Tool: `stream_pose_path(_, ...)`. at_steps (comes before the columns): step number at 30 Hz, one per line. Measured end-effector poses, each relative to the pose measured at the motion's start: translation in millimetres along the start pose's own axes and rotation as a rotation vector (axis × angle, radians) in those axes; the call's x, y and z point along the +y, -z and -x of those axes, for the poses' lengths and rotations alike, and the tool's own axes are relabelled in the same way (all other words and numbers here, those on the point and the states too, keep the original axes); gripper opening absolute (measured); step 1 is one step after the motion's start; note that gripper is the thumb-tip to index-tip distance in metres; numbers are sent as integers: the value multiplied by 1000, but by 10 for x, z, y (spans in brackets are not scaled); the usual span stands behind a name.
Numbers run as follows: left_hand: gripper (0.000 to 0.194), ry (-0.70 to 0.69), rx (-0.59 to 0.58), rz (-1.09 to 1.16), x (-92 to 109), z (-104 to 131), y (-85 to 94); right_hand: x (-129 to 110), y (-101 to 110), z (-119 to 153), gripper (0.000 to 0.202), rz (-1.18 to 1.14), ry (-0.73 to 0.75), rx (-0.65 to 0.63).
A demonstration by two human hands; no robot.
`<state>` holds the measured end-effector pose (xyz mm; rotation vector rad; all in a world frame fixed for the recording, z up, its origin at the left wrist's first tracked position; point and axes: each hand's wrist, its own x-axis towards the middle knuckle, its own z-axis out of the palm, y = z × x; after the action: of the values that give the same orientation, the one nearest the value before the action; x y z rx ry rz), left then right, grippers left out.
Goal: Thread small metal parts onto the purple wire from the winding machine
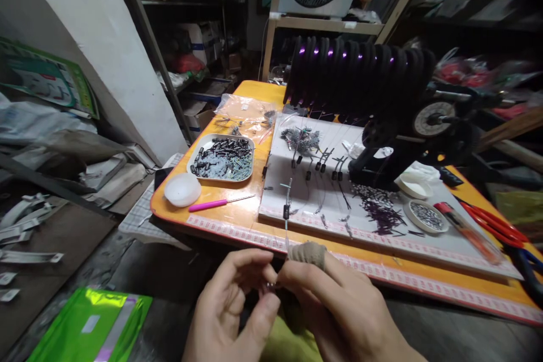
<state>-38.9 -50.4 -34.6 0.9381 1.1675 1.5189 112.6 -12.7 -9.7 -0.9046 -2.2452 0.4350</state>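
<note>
Left hand (231, 308) and right hand (339, 308) meeting low before the worktop (237, 218), fingertips pinched shut on a thin line (287, 220) running up over its edge. Behind: tray (250, 167) of dark tubes, empty white dish (182, 189).

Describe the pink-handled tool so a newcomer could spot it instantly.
Start at the orange table and go to its left end, where a metal tray of small dark parts sits. Just in front of the tray, beside a round white dish, lies the pink-handled tool: the only bright pink thing there, ending in a thin metal needle.
</note>
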Motion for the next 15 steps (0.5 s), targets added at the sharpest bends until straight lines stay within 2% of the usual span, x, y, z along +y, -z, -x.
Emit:
stream_pose_path(2, 20, 33, -87, 27, -23, -57, 61, 17, -14, 23, 26, 51, 12, 19)
stream_pose_path(4, 9, 27, -135, 1, -58, -97, 107, 21, -8, 36, 26, 81, 25, 34)
stream_pose_path(6, 7, 17, -164, -24, -92, -106, 129, 20, -3, 43, 25, 91, 38, 59)
stream_pose_path(12, 14, -35, -180, -30, -150, -70, 150, 55, -54, 61, 22, 3, 38, 82)
stream_pose_path(15, 14, -119, -188, -83, -170, -76, 157, 69, 58, 140, 31, 80, -4, 67)
